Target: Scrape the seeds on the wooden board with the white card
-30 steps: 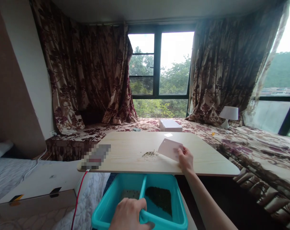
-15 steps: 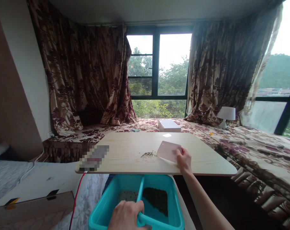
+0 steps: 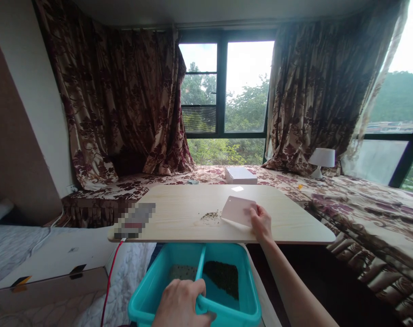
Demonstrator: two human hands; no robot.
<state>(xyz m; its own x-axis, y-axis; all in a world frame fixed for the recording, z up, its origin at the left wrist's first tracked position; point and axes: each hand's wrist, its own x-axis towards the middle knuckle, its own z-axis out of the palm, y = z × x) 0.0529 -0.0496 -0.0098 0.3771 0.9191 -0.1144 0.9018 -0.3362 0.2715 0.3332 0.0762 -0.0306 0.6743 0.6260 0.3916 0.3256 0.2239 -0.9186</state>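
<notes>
Left hand (image 3: pixel 182 302) curls over the tub (image 3: pixel 256 313) where its divider meets the near rim, likely steadying it, while the right hand (image 3: pixel 261 223) pinches a tilted card (image 3: pixel 237 211) by one side, apparently leaving its opposite edge free towards the crumbs (image 3: pixel 211 216) at nine o'clock. Both card and crumbs are at the table (image 3: pixel 295 227), with a box (image 3: pixel 242 175) beyond at twelve.

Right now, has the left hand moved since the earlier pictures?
No, the left hand has stayed at the near end of the tub's teal divider.
</notes>
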